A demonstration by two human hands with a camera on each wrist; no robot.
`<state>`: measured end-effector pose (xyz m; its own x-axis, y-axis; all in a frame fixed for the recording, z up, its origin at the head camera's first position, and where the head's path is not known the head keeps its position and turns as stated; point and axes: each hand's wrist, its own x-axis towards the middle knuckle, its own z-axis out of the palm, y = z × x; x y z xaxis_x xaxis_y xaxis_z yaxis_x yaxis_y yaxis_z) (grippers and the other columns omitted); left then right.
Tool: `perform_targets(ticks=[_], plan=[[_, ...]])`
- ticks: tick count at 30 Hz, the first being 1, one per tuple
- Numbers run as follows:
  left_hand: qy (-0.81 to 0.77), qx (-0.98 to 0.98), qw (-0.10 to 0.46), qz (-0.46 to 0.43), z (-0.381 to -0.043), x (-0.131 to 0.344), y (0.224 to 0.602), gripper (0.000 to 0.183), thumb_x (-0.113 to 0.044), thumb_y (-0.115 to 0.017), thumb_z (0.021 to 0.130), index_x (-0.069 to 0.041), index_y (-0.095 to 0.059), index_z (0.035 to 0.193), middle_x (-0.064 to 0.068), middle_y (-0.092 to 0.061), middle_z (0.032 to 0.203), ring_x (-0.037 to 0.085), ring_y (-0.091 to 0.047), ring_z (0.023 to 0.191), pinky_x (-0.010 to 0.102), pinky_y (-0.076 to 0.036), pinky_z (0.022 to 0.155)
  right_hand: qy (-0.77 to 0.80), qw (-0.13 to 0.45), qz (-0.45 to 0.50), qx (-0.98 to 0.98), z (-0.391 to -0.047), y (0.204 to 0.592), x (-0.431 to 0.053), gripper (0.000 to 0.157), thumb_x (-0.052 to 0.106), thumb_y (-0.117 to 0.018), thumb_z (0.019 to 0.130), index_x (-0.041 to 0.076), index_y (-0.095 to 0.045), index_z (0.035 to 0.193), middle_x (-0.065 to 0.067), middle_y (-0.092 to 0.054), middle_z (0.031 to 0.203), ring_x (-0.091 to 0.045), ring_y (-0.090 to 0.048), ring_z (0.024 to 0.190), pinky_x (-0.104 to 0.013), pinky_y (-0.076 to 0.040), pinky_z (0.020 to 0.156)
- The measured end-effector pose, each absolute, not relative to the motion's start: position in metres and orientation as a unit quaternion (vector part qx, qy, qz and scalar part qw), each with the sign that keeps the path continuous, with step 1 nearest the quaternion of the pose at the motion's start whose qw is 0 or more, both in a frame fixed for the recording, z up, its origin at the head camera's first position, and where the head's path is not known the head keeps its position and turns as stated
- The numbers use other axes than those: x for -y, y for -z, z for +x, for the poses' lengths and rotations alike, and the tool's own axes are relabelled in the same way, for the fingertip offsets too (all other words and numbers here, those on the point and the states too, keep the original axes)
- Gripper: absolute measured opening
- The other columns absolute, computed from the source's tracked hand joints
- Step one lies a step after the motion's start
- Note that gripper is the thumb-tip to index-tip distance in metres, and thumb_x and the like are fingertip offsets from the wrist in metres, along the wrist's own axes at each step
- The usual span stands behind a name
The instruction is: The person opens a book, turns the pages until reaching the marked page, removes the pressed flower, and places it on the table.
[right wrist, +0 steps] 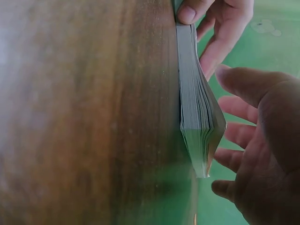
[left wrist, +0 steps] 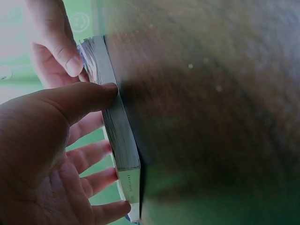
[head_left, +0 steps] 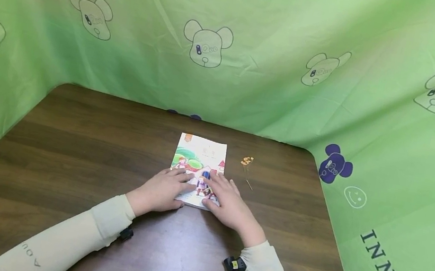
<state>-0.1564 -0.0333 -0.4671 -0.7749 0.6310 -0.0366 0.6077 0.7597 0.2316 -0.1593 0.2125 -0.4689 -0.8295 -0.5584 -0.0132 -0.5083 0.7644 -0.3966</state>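
A thick paperback book with a colourful illustrated cover lies flat on the table, cover up. My left hand rests on its lower left part, fingers spread over the cover. In the left wrist view, the left thumb lies against the page edges on the near side. Over the lower right part of the cover is my right hand, its fingers loosely extended. The right wrist view shows the page corner slightly lifted and fanned beside the right fingers.
A small sprig with orange blooms and a thin stem lies right of the book. The dark wooden table is enclosed at the back and sides by a green curtain printed with bear heads. A dark wrist camera sits at the right cuff.
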Motion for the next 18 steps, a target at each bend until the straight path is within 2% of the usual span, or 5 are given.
perform_targets(ticks=[5, 18], plan=[[-0.105, -0.936, 0.059, 0.330, -0.1558, 0.0331, 0.4666, 0.056, -0.039, -0.073, 0.095, -0.023, -0.058, 0.147, 0.006, -0.046, 0.160, 0.032, -0.038, 0.149, 0.055, -0.033, 0.120, 0.173, 0.077, -0.302, -0.934, -0.1572, 0.4689, -0.2133, 0.059, 0.034, -0.065, 0.100, 0.012, -0.049, 0.153, -0.010, -0.036, 0.165, -0.036, -0.024, 0.155, -0.066, -0.017, 0.122], [-0.099, -0.936, 0.057, 0.333, -0.1550, 0.0346, 0.4669, 0.057, -0.039, -0.071, 0.096, -0.023, -0.056, 0.149, 0.007, -0.044, 0.161, 0.033, -0.037, 0.150, 0.055, -0.034, 0.119, 0.131, 0.099, -0.308, -0.937, -0.1586, 0.4634, -0.2136, 0.060, 0.037, -0.065, 0.100, 0.017, -0.048, 0.154, -0.007, -0.034, 0.166, -0.033, -0.023, 0.156, -0.068, -0.016, 0.121]])
